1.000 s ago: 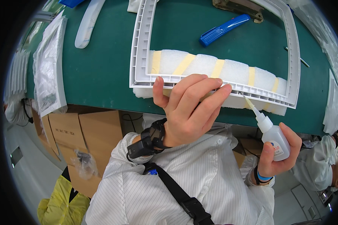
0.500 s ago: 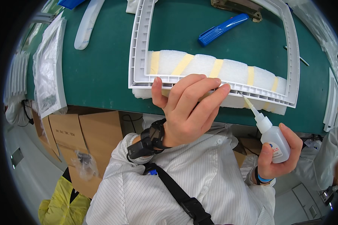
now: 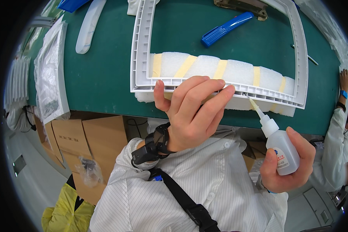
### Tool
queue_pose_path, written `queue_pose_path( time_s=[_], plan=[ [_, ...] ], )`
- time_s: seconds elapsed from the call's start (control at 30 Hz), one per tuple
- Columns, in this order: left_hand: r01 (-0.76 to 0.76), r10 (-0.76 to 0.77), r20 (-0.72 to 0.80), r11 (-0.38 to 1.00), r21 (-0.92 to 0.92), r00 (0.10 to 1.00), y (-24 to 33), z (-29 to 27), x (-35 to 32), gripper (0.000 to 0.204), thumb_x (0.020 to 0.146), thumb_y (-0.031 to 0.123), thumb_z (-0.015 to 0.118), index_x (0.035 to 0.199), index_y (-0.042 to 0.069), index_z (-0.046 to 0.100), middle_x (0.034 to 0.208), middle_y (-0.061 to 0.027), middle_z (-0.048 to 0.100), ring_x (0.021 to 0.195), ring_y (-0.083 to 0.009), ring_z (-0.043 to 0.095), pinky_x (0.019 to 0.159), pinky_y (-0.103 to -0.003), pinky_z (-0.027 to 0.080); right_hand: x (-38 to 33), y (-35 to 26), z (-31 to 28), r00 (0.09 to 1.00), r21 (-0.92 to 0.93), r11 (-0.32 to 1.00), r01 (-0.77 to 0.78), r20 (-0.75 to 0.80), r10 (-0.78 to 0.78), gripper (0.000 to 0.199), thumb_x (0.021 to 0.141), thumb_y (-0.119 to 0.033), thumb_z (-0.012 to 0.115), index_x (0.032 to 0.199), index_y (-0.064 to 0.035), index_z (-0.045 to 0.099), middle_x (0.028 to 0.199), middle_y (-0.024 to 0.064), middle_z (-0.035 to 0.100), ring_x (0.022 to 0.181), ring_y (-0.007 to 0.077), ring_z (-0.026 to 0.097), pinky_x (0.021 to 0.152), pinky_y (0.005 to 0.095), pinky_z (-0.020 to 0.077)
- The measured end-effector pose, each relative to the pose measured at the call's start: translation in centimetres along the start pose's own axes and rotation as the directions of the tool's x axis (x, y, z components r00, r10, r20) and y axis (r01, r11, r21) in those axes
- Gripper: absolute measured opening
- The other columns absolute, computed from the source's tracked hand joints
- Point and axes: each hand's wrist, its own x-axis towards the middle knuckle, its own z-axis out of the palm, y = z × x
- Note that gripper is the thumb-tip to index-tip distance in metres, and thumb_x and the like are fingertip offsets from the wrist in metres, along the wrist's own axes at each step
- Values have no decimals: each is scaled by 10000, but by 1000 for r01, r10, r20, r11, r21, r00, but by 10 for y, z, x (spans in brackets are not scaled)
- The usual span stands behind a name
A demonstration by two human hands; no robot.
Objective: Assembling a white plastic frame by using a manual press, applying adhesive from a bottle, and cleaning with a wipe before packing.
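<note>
A white plastic frame point(image 3: 140, 58) with ribbed channels rests with its near rail on a white foam pad point(image 3: 241, 69) wrapped with pale yellow tape strips. My left hand point(image 3: 191, 112) is closed on the near rail, fingertips along the channel; its thumb is hidden underneath. In my right hand point(image 3: 294, 170), a translucent white squeeze bottle point(image 3: 284, 149) is held between thumb and fingers. The bottle tilts up to the left. Its narrow yellowish nozzle point(image 3: 255, 106) points at the rail just right of my left fingertips; whether it touches cannot be told.
Inside the frame lies a blue-handled tool point(image 3: 228, 29) on the green table point(image 3: 100, 77). A brown metal block point(image 3: 241, 7) sits behind it. Plastic-wrapped white parts point(image 3: 52, 73) stand at left, cardboard boxes point(image 3: 104, 135) below. At right, another person's arms point(image 3: 336, 131) reach in.
My right hand and the bottle have moved slightly down, drawing the nozzle a little left. My left hand stays nearly in place. The other person's hands have come up at the right.
</note>
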Motion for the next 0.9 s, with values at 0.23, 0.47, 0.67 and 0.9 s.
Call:
queue_pose_path(
  time_s=[0.23, 0.47, 0.67, 0.9],
  plan=[
    [-1, 1, 41, 1000, 6, 999, 2, -3, 6, 268, 745, 111, 715, 997, 195, 740, 995, 63, 657, 953, -133, 621, 1193, -461, 32, -32, 31, 0, 939, 334, 882, -333, 30, 343, 447, 818, -209, 686, 1166, 51, 579, 1049, 159, 640, 801, 215, 662, 717, 310, 538],
    [2, -3, -10, 997, -81, 1000, -12, -52, 21, 400, 787, 97, 648, 1181, 53, 593, 1233, -149, 538, 1178, -293, 514, 1156, -463, 171, -45, 50, 18, 770, 864, 194, -464, 285, 571, 434, 811, -114, 606, 1201, 19, 473, 993, 172, 636, 884, 270, 653, 807, 386, 533],
    [679, -599, 321, 671, -299, 734, -70, -92, 67, 576, 916, 129, 606, 1418, 2, 353, 1298, -140, 511, 1118, -207, 521, 967, -344, 403, -42, 76, -2, 781, 905, 117, -409, 281, 558, 468, 840, -143, 615, 1251, 6, 447, 1066, 168, 646, 955, 273, 651, 883, 388, 509],
    [713, -524, 508, 630, -309, 684, -85, -80, 88, 397, 897, 107, 642, 1267, -22, 582, 999, -75, 674, 864, -109, 598, 745, -249, 492, -4, 106, -28, 807, 886, 236, -400, 219, 548, 421, 917, -119, 552, 1304, 24, 470, 1183, 165, 624, 1124, 277, 611, 960, 385, 483]
  ],
)
